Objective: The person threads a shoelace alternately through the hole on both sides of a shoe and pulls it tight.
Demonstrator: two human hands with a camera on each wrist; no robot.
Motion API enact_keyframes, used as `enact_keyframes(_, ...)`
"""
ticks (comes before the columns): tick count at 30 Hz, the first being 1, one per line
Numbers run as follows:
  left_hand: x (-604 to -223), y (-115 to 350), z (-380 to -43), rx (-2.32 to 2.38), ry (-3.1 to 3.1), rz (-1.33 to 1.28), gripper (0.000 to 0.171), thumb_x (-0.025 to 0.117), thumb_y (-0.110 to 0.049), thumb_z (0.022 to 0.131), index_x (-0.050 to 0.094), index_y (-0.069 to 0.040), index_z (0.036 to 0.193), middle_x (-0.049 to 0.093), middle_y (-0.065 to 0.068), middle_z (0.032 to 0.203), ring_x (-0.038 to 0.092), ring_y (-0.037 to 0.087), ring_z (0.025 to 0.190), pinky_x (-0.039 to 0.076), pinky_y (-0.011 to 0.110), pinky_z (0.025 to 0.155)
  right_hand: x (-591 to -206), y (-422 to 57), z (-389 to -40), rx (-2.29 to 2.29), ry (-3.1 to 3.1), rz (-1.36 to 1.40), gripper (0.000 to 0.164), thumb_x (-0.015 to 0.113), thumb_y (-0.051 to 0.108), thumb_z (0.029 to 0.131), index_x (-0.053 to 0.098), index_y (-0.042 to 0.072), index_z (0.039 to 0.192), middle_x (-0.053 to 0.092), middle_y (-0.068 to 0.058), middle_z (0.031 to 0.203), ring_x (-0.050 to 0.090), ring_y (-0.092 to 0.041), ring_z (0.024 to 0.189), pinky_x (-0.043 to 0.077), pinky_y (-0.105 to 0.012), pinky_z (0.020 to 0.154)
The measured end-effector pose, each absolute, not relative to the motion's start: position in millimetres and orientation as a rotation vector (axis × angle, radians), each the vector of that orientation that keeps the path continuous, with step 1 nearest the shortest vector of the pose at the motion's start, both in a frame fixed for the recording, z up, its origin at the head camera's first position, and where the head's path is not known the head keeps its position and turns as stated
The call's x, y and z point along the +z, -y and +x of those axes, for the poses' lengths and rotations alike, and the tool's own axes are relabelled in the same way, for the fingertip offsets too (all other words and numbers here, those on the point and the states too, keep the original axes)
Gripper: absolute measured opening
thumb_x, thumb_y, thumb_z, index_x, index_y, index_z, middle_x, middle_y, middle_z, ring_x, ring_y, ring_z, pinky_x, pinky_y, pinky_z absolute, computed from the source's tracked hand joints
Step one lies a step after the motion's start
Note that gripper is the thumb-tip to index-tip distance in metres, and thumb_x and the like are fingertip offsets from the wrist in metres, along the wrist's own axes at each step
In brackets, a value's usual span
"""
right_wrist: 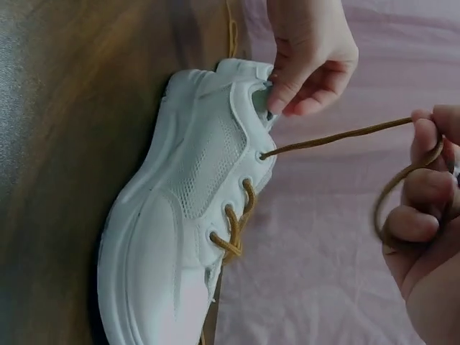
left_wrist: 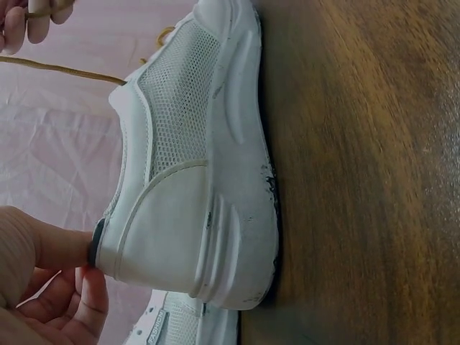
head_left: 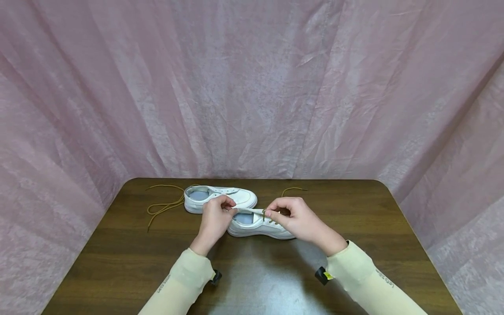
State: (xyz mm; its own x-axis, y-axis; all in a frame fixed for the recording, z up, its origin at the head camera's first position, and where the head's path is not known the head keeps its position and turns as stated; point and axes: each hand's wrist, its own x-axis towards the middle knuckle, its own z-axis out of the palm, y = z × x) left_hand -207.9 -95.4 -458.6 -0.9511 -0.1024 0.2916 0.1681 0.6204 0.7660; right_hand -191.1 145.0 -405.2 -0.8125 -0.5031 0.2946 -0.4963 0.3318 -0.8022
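Observation:
A white shoe (head_left: pixel 252 231) with mesh sides lies on the table, its toe to the right. My left hand (head_left: pixel 214 217) pinches the top of its heel between thumb and fingers, clearest in the left wrist view. A brown shoelace (right_wrist: pixel 345 135) runs through several eyelets and out of the top one. The fingers of my right hand (head_left: pixel 297 216) pinch this lace above the shoe, drawn straight, with a loop of it hanging by the palm in the right wrist view.
Just behind stands a second white shoe (head_left: pixel 245 196). Beside its heel, a loose brown lace (head_left: pixel 167 205) lies in curves on the wooden table (head_left: pixel 118 253). Another lace end (head_left: pixel 293 188) lies beyond my right hand. Pink curtains (head_left: pixel 252 87) hang around the table.

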Motion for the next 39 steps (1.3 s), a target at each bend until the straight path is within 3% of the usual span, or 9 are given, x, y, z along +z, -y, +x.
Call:
enact_keyframes(6, -459, 97, -208, -1.294, 2.528, -0.039, 0.012, 0.077, -0.003, 0.070, 0.068, -0.009, 0.074, 0.064, 0.000, 0.065, 0.058, 0.009, 0.059, 0.046, 0.021, 0.056, -432, -129, -189, -1.287, -2.606, -1.015, 0.011, 0.062, 0.026, 0.090, 0.069, 0.018, 0.092, 0.065, 0.010, 0.081, 0.056, -0.003, 0.069, 0.047, -0.020, 0.062)
enact_keyframes(12, -460, 99, -209, -1.296, 2.532, -0.067, 0.012, 0.079, -0.007, 0.070, 0.068, -0.010, 0.075, 0.065, -0.001, 0.066, 0.058, 0.008, 0.059, 0.046, 0.021, 0.056, -453, -122, -182, -0.922, -2.582, -1.207, 0.014, 0.065, 0.029, 0.087, 0.070, 0.024, 0.099, 0.068, 0.014, 0.095, 0.061, 0.001, 0.085, 0.051, -0.022, 0.076)
enact_keyframes(18, -465, 107, -209, -1.340, 2.503, -0.045, 0.013, 0.080, -0.011, 0.070, 0.067, -0.014, 0.072, 0.064, -0.003, 0.066, 0.057, 0.009, 0.059, 0.046, 0.021, 0.055, -457, -127, -187, -1.069, -2.804, -1.100, 0.013, 0.071, 0.033, 0.081, 0.069, 0.024, 0.090, 0.066, 0.015, 0.083, 0.061, -0.001, 0.074, 0.051, -0.024, 0.069)
enact_keyframes(20, -466, 110, -210, -1.343, 2.485, -0.037, 0.012, 0.079, -0.013, 0.072, 0.067, -0.015, 0.072, 0.064, -0.003, 0.067, 0.057, 0.009, 0.060, 0.046, 0.020, 0.056, -458, -130, -190, -1.106, -2.944, -1.012, 0.025, 0.075, 0.037, 0.076, 0.067, 0.023, 0.094, 0.066, 0.013, 0.089, 0.061, -0.004, 0.082, 0.049, -0.028, 0.077)
enact_keyframes(22, -468, 114, -210, -1.343, 2.465, -0.030, 0.010, 0.077, -0.015, 0.075, 0.067, -0.015, 0.073, 0.065, -0.003, 0.068, 0.058, 0.009, 0.061, 0.046, 0.020, 0.057, -461, -131, -193, -1.075, -3.058, -0.898, 0.047, 0.077, 0.047, 0.070, 0.064, 0.021, 0.107, 0.064, 0.009, 0.105, 0.059, -0.010, 0.097, 0.044, -0.036, 0.089)
enact_keyframes(26, -470, 122, -209, -1.342, 2.446, -0.008, 0.010, 0.075, -0.020, 0.078, 0.067, -0.015, 0.075, 0.066, -0.002, 0.070, 0.058, 0.010, 0.062, 0.047, 0.021, 0.058, -466, -131, -197, -0.836, -3.133, -0.704, 0.085, 0.073, 0.067, 0.062, 0.050, 0.022, 0.130, 0.051, 0.002, 0.133, 0.049, -0.020, 0.121, 0.034, -0.049, 0.098)
enact_keyframes(30, -471, 130, -207, -1.340, 2.450, 0.017, 0.010, 0.075, -0.022, 0.079, 0.068, -0.016, 0.076, 0.066, -0.001, 0.070, 0.058, 0.011, 0.063, 0.047, 0.021, 0.058, -471, -130, -198, -0.728, -3.059, -0.642, 0.091, 0.073, 0.068, 0.061, 0.046, 0.023, 0.136, 0.045, -0.005, 0.141, 0.044, -0.028, 0.128, 0.033, -0.054, 0.101)
enact_keyframes(39, -478, 146, -205, -1.271, 2.488, 0.081, 0.010, 0.077, -0.022, 0.076, 0.068, -0.017, 0.074, 0.066, -0.002, 0.068, 0.058, 0.011, 0.062, 0.046, 0.022, 0.059, -485, -136, -208, -0.592, -3.008, -0.712, 0.105, 0.085, 0.058, 0.049, 0.042, 0.025, 0.139, 0.048, -0.003, 0.139, 0.043, -0.026, 0.130, 0.029, -0.052, 0.105)
